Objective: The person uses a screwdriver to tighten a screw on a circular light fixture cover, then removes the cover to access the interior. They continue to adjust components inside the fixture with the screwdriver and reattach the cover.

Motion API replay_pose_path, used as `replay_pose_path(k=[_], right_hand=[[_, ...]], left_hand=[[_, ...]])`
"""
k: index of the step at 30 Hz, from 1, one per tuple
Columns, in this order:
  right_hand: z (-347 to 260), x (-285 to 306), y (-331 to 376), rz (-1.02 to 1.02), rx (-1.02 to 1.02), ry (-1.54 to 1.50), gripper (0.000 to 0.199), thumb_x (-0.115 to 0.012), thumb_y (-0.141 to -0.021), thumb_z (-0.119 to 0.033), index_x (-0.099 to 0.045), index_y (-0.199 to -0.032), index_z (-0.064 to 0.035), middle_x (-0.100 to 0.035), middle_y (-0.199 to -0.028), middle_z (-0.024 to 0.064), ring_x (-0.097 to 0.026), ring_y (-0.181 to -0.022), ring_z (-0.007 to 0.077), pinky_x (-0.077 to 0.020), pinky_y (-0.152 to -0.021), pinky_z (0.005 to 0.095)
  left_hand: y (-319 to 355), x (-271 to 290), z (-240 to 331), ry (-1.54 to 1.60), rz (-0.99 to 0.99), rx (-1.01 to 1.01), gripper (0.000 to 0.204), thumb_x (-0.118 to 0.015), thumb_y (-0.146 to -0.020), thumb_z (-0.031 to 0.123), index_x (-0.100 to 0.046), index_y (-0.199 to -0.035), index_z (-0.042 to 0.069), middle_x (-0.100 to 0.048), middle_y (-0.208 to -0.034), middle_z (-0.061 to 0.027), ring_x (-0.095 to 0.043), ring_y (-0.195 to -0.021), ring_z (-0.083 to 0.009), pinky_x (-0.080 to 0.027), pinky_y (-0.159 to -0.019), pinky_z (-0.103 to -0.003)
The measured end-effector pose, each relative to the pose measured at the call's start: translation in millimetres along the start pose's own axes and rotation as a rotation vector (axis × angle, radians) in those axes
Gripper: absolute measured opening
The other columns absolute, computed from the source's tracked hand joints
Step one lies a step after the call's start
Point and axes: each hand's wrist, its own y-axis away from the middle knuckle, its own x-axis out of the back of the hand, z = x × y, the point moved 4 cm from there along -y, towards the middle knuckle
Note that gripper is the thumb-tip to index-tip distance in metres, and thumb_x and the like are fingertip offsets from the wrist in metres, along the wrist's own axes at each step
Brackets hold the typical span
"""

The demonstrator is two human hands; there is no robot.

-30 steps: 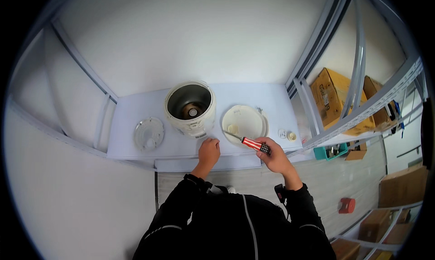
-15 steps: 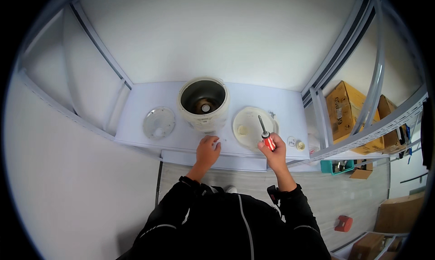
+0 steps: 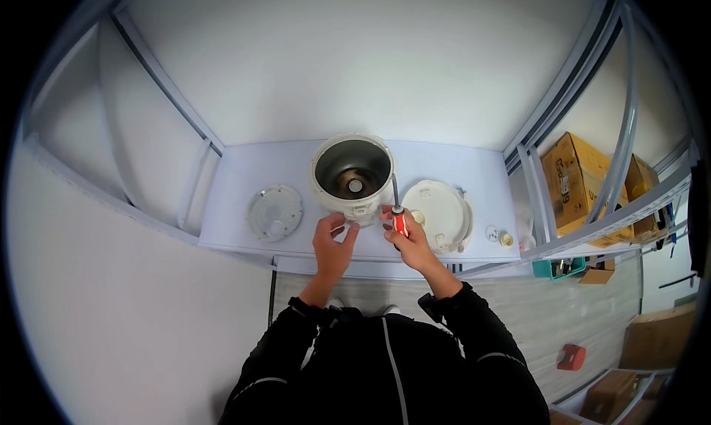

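A white rice cooker body [image 3: 342,206] stands on the white table with its dark grey inside bared and a round disc at the bottom. My left hand [image 3: 333,243] is at the front foot of the cooker, its thumb and fingers apart; whether the fingertips touch the shell I cannot tell. To its right, my right hand [image 3: 413,246] is closed round the red-and-white handle of a screwdriver [image 3: 399,219]. The shaft points up and away, beside the cooker's right wall. A round white lid [image 3: 442,210] lies just right of that hand.
Left of the cooker lies a round, pale inner lid plate [image 3: 275,212]. A small holed disc [image 3: 492,233] and a yellowish cup [image 3: 506,240] sit near the table's right end. Cardboard boxes [image 3: 578,181] and a teal bin [image 3: 557,268] stand beyond the metal frame.
My right hand has brought the screwdriver left, from over the white lid to the cooker's side. The left hand has moved to the cooker's front foot. The view has shifted slightly.
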Motion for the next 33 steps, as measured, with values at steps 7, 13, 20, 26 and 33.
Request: replay_pose_path(k=[7, 13, 20, 26, 33], right_hand=[[14, -12, -4, 0.073, -0.053, -0.011, 0.051, -0.063, -0.096, -0.001, -0.055, -0.146, 0.0008, -0.059, -0.145, 0.0136, -0.057, -0.136, 0.0243, -0.0496, -0.114, 0.0434], [23, -10, -6, 0.085, -0.053, 0.086, 0.051, -0.063, -0.099, -0.003, -0.053, -0.148, 0.0024, -0.060, -0.144, 0.0137, -0.058, -0.134, 0.0230, -0.0541, -0.109, 0.0411], [24, -13, -8, 0.228, -0.042, -0.002, 0.035, -0.072, -0.093, -0.010, -0.068, -0.126, -0.0004, -0.069, -0.116, 0.0077, -0.063, -0.105, 0.0167, -0.0494, -0.095, 0.0312], [23, -12, -9, 0.233, -0.067, -0.022, 0.031, -0.072, -0.093, -0.010, -0.069, -0.123, -0.0006, -0.069, -0.109, 0.0062, -0.064, -0.098, 0.0142, -0.0507, -0.090, 0.0298], [17, -14, -9, 0.228, -0.108, -0.106, 0.029, -0.073, -0.094, -0.009, -0.069, -0.121, -0.0011, -0.069, -0.104, 0.0043, -0.064, -0.093, 0.0105, -0.0525, -0.086, 0.0285]], left_hand=[[-6, 0, -4, 0.093, -0.055, 0.106, 0.035, -0.086, -0.091, 0.014, -0.068, -0.115, -0.004, -0.073, -0.110, -0.0141, -0.074, -0.099, -0.0213, -0.062, -0.085, -0.033], [-9, -1, -13, 0.129, -0.039, 0.155, 0.031, -0.087, -0.090, 0.015, -0.070, -0.108, -0.004, -0.075, -0.102, -0.0120, -0.073, -0.095, -0.0188, -0.061, -0.083, -0.032], [-9, -1, -14, 0.133, -0.042, 0.157, 0.029, -0.087, -0.090, 0.019, -0.071, -0.104, -0.002, -0.076, -0.097, -0.0091, -0.073, -0.094, -0.0172, -0.057, -0.083, -0.031], [-8, 0, -14, 0.109, -0.046, 0.193, 0.029, -0.087, -0.090, 0.019, -0.071, -0.103, -0.001, -0.076, -0.096, -0.0091, -0.073, -0.093, -0.0177, -0.057, -0.085, -0.032], [-9, 1, -16, 0.098, -0.048, 0.189, 0.030, -0.087, -0.089, 0.019, -0.070, -0.103, -0.001, -0.077, -0.095, -0.0096, -0.074, -0.091, -0.0182, -0.057, -0.084, -0.032]])
